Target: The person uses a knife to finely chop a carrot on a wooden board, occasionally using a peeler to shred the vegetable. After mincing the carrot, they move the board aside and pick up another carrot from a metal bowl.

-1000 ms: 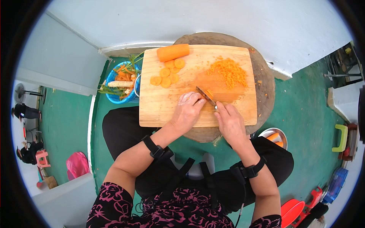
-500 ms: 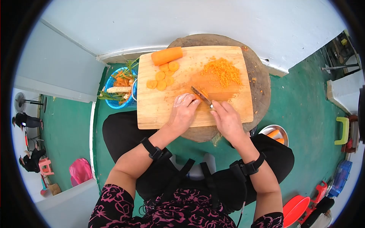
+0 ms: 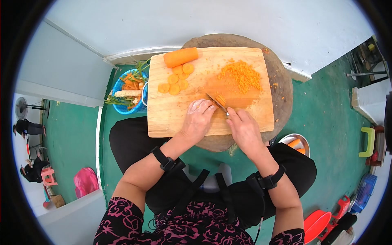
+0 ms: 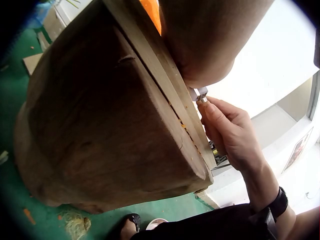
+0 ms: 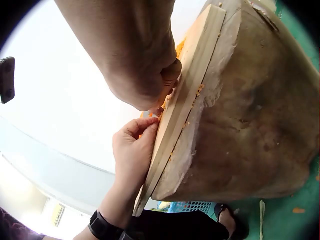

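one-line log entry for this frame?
right hand: grips knife | left hand: steadies carrot piece | cutting board: slices, minced pile

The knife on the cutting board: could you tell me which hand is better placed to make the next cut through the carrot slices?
The right hand, probably: it grips the knife by the handle, blade over the carrot slices. The left hand rests on the cutting board beside the blade, fingers curled by the slices.
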Available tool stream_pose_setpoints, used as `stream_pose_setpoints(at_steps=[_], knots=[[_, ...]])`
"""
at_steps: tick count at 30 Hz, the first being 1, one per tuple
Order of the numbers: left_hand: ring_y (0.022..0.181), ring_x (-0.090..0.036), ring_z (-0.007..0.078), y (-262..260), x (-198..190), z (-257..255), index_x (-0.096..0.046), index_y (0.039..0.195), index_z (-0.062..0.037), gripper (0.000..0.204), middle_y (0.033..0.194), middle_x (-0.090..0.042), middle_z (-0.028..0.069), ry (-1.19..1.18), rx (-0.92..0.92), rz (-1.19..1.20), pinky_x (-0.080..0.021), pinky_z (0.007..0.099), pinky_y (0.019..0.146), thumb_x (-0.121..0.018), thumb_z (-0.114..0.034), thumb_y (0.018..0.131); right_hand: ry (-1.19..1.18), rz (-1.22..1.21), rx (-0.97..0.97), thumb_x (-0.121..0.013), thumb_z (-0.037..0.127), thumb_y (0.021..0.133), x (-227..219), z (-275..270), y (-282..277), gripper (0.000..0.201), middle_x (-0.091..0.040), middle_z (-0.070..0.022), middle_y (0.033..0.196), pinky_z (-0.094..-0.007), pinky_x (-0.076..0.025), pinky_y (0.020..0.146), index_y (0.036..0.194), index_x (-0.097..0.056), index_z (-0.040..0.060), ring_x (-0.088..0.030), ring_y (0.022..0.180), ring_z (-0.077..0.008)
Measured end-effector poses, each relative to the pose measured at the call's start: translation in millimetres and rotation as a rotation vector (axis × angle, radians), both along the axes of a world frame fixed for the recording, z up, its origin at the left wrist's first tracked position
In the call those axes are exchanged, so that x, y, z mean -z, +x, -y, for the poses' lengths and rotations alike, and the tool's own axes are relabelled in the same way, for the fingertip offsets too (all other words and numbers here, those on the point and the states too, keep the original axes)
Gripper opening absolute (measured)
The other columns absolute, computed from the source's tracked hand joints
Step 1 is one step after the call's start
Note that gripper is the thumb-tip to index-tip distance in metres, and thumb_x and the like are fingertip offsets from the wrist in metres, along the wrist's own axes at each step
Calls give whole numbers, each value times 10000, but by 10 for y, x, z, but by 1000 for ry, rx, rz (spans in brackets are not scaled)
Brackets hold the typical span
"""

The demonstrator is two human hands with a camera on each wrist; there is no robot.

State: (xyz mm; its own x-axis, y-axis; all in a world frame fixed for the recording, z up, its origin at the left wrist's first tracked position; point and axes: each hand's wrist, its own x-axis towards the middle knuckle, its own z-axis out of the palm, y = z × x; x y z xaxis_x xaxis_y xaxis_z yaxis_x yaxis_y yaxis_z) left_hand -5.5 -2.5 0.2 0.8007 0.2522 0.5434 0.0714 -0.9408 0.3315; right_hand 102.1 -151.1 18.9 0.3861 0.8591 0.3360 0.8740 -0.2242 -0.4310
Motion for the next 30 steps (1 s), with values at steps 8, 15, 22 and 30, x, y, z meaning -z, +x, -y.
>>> stream_pose_setpoints(at_steps=[8,15,22,30], knots=[[934,-593,291,-13,-2,-3,-648,905,-18,222,916,-604,107,31,-6,11,-465,395,824,-626,40,692,40,-155,70,-637,134,825,65,22,35,324,-554,-132,885,-390,-499,729,1118,-581,7,-578,849,-301],[928,-590,284,-15,-6,3,-652,910,-26,213,931,-610,94,29,-8,10,-459,394,823,-622,26,705,24,-108,26,-641,131,822,36,47,7,332,-561,-134,902,-386,-502,747,1119,-583,-4,-582,867,-302],[935,-586,278,-15,3,3,-647,910,-27,218,930,-605,94,36,-18,-3,-457,388,823,-621,23,700,-2,-57,22,-637,135,825,39,30,-5,350,-559,-140,914,-385,-496,771,1135,-573,-15,-577,884,-302],[928,-591,283,-8,16,7,-649,914,-29,236,931,-609,98,50,-24,-8,-460,389,824,-621,29,688,-2,56,32,-648,120,795,26,-34,-57,360,-531,-126,843,-373,-496,724,1125,-573,-2,-574,829,-281]])
